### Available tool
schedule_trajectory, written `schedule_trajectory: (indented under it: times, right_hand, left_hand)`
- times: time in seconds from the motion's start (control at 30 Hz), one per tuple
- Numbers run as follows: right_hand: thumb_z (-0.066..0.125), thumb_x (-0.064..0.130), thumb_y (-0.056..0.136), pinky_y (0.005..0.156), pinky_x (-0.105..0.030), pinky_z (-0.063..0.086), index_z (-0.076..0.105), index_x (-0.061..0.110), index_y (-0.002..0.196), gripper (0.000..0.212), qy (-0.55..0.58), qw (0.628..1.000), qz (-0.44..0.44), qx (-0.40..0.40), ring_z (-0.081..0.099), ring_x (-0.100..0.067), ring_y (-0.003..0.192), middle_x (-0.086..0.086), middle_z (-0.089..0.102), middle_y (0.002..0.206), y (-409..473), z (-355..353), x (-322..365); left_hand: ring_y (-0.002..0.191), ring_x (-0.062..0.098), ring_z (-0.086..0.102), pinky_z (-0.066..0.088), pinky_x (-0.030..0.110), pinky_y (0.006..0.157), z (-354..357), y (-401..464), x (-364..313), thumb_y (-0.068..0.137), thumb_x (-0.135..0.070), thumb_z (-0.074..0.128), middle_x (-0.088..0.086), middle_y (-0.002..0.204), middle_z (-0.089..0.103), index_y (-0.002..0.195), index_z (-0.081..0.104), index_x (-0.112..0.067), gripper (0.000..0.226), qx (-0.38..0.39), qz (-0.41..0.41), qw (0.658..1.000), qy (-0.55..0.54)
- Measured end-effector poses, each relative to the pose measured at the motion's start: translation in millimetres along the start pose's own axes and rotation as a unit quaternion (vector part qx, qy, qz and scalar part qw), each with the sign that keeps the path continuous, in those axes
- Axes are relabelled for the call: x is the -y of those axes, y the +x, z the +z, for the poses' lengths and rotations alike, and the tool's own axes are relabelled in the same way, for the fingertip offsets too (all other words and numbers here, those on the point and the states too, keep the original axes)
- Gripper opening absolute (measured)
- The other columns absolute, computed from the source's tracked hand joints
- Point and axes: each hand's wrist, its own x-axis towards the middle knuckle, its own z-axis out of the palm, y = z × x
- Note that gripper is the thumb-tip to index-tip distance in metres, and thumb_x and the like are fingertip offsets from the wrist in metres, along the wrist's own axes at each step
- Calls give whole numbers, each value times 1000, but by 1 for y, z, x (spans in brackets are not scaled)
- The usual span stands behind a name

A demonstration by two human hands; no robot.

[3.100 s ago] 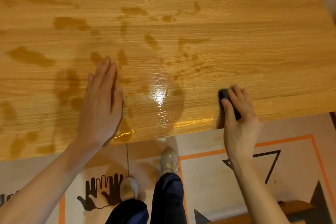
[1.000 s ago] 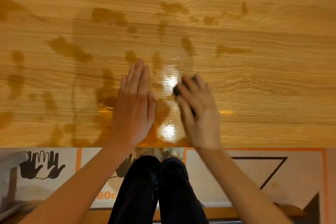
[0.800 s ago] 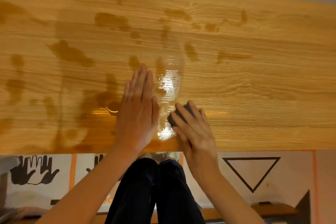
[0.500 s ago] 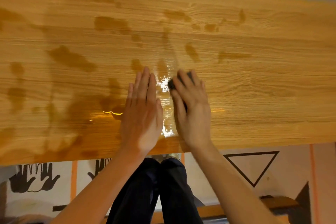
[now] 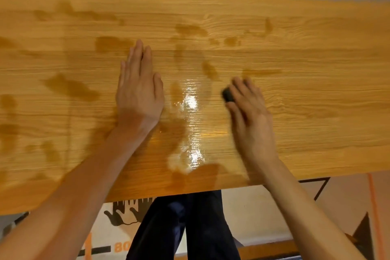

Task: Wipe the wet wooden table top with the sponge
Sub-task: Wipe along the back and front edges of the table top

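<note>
While the right hand (image 5: pixel 250 116) presses a small dark sponge (image 5: pixel 228 95) under curled fingers, sponge mostly hidden, its long axis unclear, left hand (image 5: pixel 139 91) flat with straight fingers well to its left, glossy wet streak (image 5: pixel 193 124) between them, wooden counter (image 5: pixel 316 82) blotched with damp patches, patterned floor (image 5: pixel 263 217) below.

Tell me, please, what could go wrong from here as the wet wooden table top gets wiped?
The left hand lies flat on the table top over wet patches, so that wood may go unwiped. The small sponge in the right hand could merely smear the glossy puddle. Water near the front edge might drip onto the person's trousers.
</note>
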Motion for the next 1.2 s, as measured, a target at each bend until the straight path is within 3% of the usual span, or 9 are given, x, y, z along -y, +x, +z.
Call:
schedule_trajectory:
  times: [0.2,0.37,0.43,0.5,0.67,0.8,1.03,1.13,1.2]
  right_hand:
    - [59,11,95,116,-15,25,62,6,125,30,54,969,189,-150,40,-17,140,-7,56,138,6,-34,-39]
    - [65,10,92,118,-39,31,62,14,126,35,-21,999,0,-45,40,-26,139,-7,55,140,21,36,40]
    - [73,10,85,113,-40,39,66,18,122,39,-56,995,-78,-23,47,-27,135,-3,59,136,30,46,50]
    - [70,3,86,115,-41,35,65,13,124,39,-10,993,-118,26,44,-28,137,-5,58,137,32,32,30]
    - [57,6,96,118,-49,27,57,9,132,36,3,1000,-6,1,34,-22,143,-6,51,143,25,-50,-67]
    - [55,8,98,121,-47,21,58,8,130,33,26,992,95,-76,34,-23,143,-7,52,141,31,-54,-72]
    - [66,12,90,119,-40,27,66,13,120,30,1,994,-101,29,44,-27,137,-4,59,136,57,43,44]
    - [64,5,91,118,-42,29,63,11,126,36,7,985,-147,88,42,-27,139,-5,57,139,63,26,25]
    - [67,-3,85,116,-45,31,65,6,123,39,11,990,-122,70,48,-34,132,-11,60,134,64,-4,-17]
  left_hand:
    - [156,26,15,8,39,129,9,-2,2,109,-16,34,14,167,20,156,29,1,51,-47,14,999,17]
    - [156,23,15,5,33,128,11,1,3,109,-17,33,11,167,20,157,27,-1,51,-50,7,998,30]
    - [157,22,13,5,34,128,11,0,5,110,-18,33,11,168,19,157,26,-1,51,-45,13,998,39]
    - [157,23,13,6,34,128,11,-1,6,110,-19,32,12,168,19,158,25,-1,52,-38,24,998,46]
    - [157,22,13,3,30,128,12,-3,5,107,-21,29,11,168,20,158,25,-3,54,-34,10,999,38]
    - [157,18,11,5,32,128,13,-1,7,108,-25,28,9,168,19,159,24,-6,54,-31,3,999,42]
    - [157,11,7,5,31,128,13,0,7,108,-27,27,1,169,16,161,22,-13,54,-23,-10,999,48]
    - [157,10,7,4,29,128,13,-1,7,108,-27,28,0,169,16,161,22,-14,55,-23,-14,999,48]
    - [157,11,9,6,31,128,13,-1,7,108,-26,28,1,169,17,160,22,-13,55,-22,-12,999,44]
